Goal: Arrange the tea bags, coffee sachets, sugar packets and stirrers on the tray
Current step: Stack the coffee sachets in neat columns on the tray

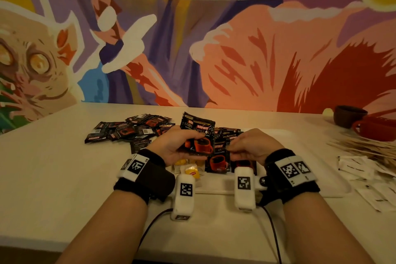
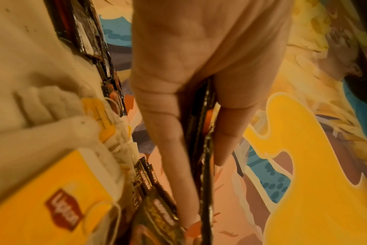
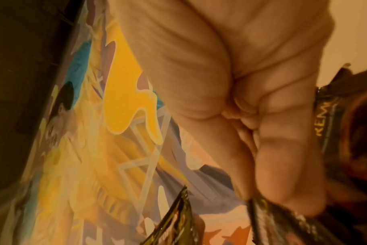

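Observation:
My left hand point(image 1: 182, 146) grips a small stack of black Kopiko coffee sachets point(image 1: 198, 133) upright above the white tray point(image 1: 304, 156); the left wrist view shows them edge-on point(image 2: 202, 132) between thumb and fingers. My right hand point(image 1: 244, 146) pinches the edge of a coffee sachet point(image 1: 217, 159) that lies in a row on the tray, seen close up as a sachet edge point(image 3: 283, 223). Yellow-tagged Lipton tea bags point(image 1: 191, 172) sit on the tray's near left part, below my left hand. Sugar packets point(image 1: 364, 174) and wooden stirrers point(image 1: 364, 146) lie on the table to the right of the tray.
A loose pile of more coffee sachets point(image 1: 132, 128) covers the table left of the tray. A dark cup point(image 1: 347, 115) and a red cup point(image 1: 379, 129) stand at the back right. A painted wall rises right behind the table.

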The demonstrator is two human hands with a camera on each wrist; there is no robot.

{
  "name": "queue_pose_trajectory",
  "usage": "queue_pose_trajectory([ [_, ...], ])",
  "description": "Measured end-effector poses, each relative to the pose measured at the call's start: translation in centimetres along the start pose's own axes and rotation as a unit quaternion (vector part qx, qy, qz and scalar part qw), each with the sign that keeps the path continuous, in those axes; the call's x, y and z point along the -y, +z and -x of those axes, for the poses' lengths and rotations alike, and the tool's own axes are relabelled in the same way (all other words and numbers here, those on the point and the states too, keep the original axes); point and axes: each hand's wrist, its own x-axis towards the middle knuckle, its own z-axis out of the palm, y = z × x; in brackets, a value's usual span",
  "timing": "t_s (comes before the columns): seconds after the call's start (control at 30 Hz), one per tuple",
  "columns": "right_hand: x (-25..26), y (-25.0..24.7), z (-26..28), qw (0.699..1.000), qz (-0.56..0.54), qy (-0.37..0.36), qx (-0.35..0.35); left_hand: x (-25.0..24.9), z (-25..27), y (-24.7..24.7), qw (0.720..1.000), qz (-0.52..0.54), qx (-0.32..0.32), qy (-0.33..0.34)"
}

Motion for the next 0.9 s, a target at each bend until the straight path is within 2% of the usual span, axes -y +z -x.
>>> queue_pose_trajectory([
  [0.07, 0.0, 0.3, -0.1, 1.0, 0.007, -0.017, -0.014, 0.1, -0.1, 0.0, 1.0, 0.002, 0.004, 0.001],
  [0.2, 0.0, 0.5, 0.0, 0.992, 0.016, -0.1, -0.071, 0.2, 0.0, 0.1, 1.0, -0.01, 0.008, 0.019],
  [0.33, 0.4, 1.3, 0.3, 0.99, -0.037, -0.139, -0.01, 0.5, -0.1, 0.2, 0.998, -0.046, 0.015, 0.042],
  [0.4, 0.5, 1.6, 0.2, 0.987, -0.061, -0.147, -0.004, 0.6, -0.1, 0.4, 0.997, -0.055, 0.027, 0.049],
  [0.6, 0.5, 0.3, 0.6, 0.985, -0.118, -0.119, -0.043, 0.0, -0.2, 0.2, 0.999, 0.012, 0.004, 0.051],
  [0.67, 0.2, -0.5, 0.7, 0.99, -0.095, -0.093, -0.045, -0.1, -0.1, 0.0, 1.0, 0.013, 0.012, 0.019],
  [0.77, -0.1, -0.8, 1.0, 0.999, -0.003, -0.041, -0.002, 0.0, 0.3, 0.3, 0.998, -0.029, 0.042, -0.047],
  [0.83, -0.3, -0.5, 0.9, 0.999, 0.03, -0.021, 0.02, 0.2, 0.1, 0.4, 0.997, -0.045, 0.04, -0.049],
  [0.9, -0.4, 0.1, 0.6, 0.999, 0.023, -0.023, 0.016, 0.2, -0.1, 0.3, 0.999, -0.017, 0.022, -0.021],
])
